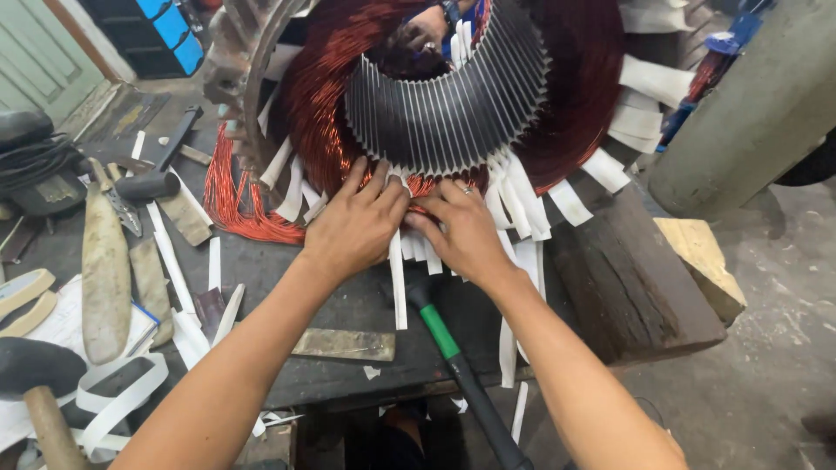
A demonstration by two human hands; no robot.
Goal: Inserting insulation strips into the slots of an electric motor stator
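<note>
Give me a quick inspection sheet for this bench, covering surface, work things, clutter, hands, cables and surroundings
Surface: dark workbench, scuffed, strewn with tools.
Job's things: large motor stator with copper windings and white insulation strips sticking out of its slots.
Clutter: mallet, green-handled tool, wooden wedges, loose paper strips.
Hands: left hand and right hand both pressing at the windings at the stator's lower edge; another person's hand behind the stator.
Cables: black cable coil at far left.
Surroundings: wooden block, concrete floor.

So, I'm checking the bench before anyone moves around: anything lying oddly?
Yes: the green-handled tool sticks out past the workbench edge, below both hands at the stator. White paper strips lie scattered.
</note>
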